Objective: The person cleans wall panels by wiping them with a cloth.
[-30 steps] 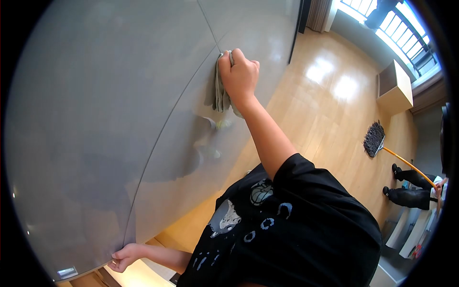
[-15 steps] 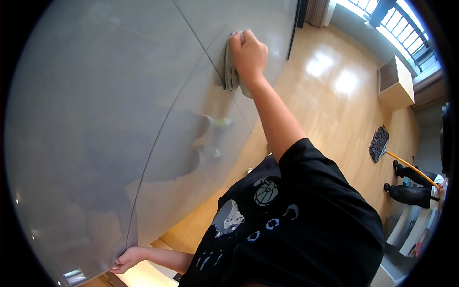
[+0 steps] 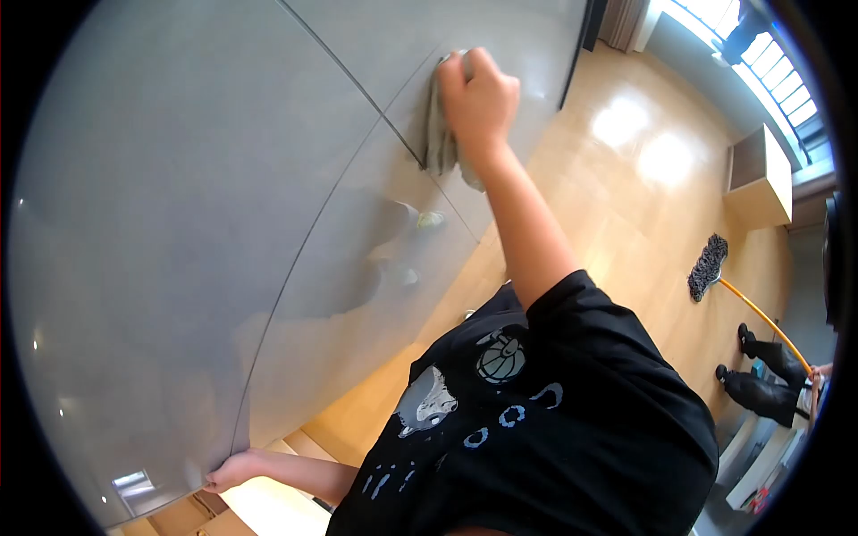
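Note:
A large glossy grey panel [image 3: 206, 205] with dark seams fills the left half of the head view and mirrors parts of the room. High on it, my right hand [image 3: 483, 100] is closed round a bunched grey cleaning cloth [image 3: 441, 143] and presses it on the surface, beside the point where the seams meet. Down at the lower left, my left hand [image 3: 234, 471] grips the panel's edge, its fingertips partly out of sight. My black T-shirt hides the area between the two arms.
Across the wooden floor [image 3: 590, 192], a person [image 3: 764, 389] in dark trousers holds a mop [image 3: 709, 268] with an orange handle. A pale wooden box [image 3: 760, 183] stands near the railed window. Another person's legs [image 3: 744, 36] show at the top right.
My right hand and the cloth appear slightly farther right and higher. The view has shifted a little, and the co-worker's mop handle has tilted. My left hand stays at the panel's edge.

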Available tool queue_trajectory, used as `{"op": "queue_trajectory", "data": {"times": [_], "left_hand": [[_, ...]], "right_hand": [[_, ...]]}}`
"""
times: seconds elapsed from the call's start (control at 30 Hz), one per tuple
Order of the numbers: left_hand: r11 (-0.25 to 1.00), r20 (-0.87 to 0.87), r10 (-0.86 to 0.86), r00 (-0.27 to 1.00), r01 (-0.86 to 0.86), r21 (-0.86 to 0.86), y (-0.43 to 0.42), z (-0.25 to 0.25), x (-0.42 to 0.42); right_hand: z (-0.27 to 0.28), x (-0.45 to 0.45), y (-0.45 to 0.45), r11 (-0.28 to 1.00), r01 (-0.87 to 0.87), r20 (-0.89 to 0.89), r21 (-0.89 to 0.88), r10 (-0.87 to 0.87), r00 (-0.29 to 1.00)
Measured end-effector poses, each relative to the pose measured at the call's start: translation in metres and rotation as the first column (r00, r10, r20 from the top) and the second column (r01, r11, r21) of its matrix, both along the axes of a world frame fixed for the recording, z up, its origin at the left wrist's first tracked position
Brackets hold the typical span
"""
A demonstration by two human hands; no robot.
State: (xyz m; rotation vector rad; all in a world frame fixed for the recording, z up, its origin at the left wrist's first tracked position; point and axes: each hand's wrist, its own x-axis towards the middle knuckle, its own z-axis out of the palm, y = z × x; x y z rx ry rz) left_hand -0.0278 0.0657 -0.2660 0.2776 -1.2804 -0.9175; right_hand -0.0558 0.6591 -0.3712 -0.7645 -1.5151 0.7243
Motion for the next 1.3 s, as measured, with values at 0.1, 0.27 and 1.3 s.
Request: {"op": "queue_trajectory", "data": {"times": [0.1,0.27,1.3], "left_hand": [[0.999,0.001,0.039,0.999,-0.039,0.006,0.018,-0.002,-0.003],[0.987,0.047,0.136,0.99,-0.139,0.075,-0.011,0.008,0.011],[0.974,0.391,0.083,0.917,-0.157,0.163,-0.226,-0.005,-0.036]], "right_hand": [[0.006,0.008,0.026,0.991,-0.022,-0.04,-0.13,0.017,0.999],[0.004,0.013,0.032,0.991,-0.002,0.09,-0.136,0.015,0.996],[-0.066,-0.028,0.064,0.993,0.051,0.26,-0.104,-0.022,0.965]]}}
